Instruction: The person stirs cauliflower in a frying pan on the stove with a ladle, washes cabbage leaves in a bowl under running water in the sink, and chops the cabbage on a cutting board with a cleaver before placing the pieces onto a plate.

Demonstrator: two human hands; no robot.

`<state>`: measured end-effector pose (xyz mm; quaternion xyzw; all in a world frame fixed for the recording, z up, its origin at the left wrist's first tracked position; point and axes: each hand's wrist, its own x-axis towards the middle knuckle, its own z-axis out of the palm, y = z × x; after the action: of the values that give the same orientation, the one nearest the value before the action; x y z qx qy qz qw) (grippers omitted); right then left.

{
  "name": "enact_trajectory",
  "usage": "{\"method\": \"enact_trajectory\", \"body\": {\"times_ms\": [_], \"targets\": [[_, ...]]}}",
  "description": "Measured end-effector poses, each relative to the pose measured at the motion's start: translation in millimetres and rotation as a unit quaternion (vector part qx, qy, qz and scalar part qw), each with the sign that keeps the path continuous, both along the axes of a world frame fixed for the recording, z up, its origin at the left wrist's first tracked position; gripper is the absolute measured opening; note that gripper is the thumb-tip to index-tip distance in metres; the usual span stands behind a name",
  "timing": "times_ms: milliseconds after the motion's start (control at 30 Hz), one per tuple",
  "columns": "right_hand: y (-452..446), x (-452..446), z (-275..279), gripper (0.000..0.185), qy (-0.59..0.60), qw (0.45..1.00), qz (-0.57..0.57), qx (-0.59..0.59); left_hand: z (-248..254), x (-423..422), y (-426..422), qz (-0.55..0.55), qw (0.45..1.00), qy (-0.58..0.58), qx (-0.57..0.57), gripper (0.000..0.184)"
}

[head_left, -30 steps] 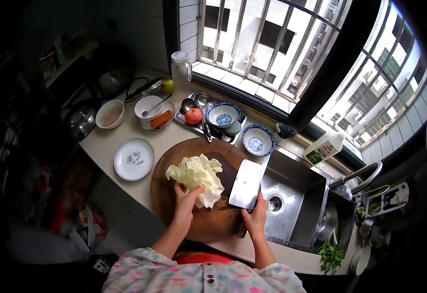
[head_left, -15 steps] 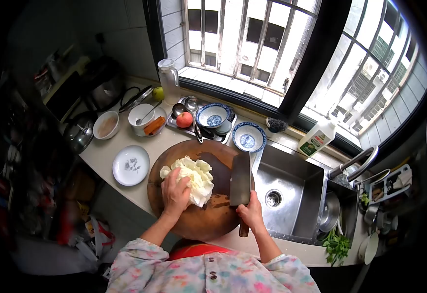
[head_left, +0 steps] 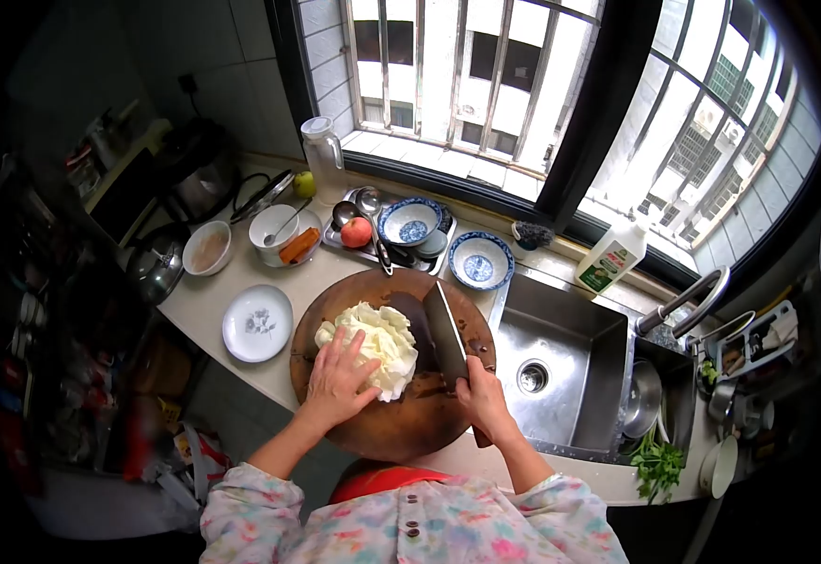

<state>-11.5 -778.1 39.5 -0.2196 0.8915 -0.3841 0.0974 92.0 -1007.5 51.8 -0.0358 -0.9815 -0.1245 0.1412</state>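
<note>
A pile of pale cabbage leaves (head_left: 387, 346) lies on the round wooden cutting board (head_left: 373, 434). My left hand (head_left: 337, 378) rests on the near left side of the leaves, its fingers spread. In my right hand (head_left: 484, 402) is the handle of a cleaver (head_left: 444, 335), held over the right part of the board. The blade stands nearly on edge, to the right of the leaves and apart from them.
A flowered plate (head_left: 258, 323) is left of the board. Behind are bowls, carrot pieces (head_left: 299, 246), a tray with an apple (head_left: 356, 232), and a jug (head_left: 323, 160). The sink (head_left: 561, 367), a bottle (head_left: 611, 256) and green leaves (head_left: 657, 466) are at the right.
My left hand has moved from the near side of the leaves onto them, its fingers now spread. The cleaver has turned from showing its flat side to nearly on edge and moved left.
</note>
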Motion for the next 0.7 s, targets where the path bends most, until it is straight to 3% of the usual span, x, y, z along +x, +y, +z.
{"method": "enact_trajectory", "body": {"times_ms": [200, 367, 567, 700], "targets": [[-7, 7, 32, 0.036, 0.086, 0.992, 0.065, -0.059, -40, -21, 7, 0.007, 0.998, 0.059, 0.033, 0.021], [-26, 2, 30, 0.045, 0.238, 0.949, 0.205, 0.011, -47, -30, 12, 0.039, 0.995, 0.076, 0.054, 0.020], [-45, -13, 40, 0.032, 0.171, 0.921, 0.302, 0.176, -52, -31, 7, 0.033, 0.988, 0.114, 0.098, 0.017], [-58, -32, 35, 0.024, 0.159, 0.909, 0.346, 0.168, -53, -35, 3, 0.037, 0.985, 0.090, 0.140, 0.015]]}}
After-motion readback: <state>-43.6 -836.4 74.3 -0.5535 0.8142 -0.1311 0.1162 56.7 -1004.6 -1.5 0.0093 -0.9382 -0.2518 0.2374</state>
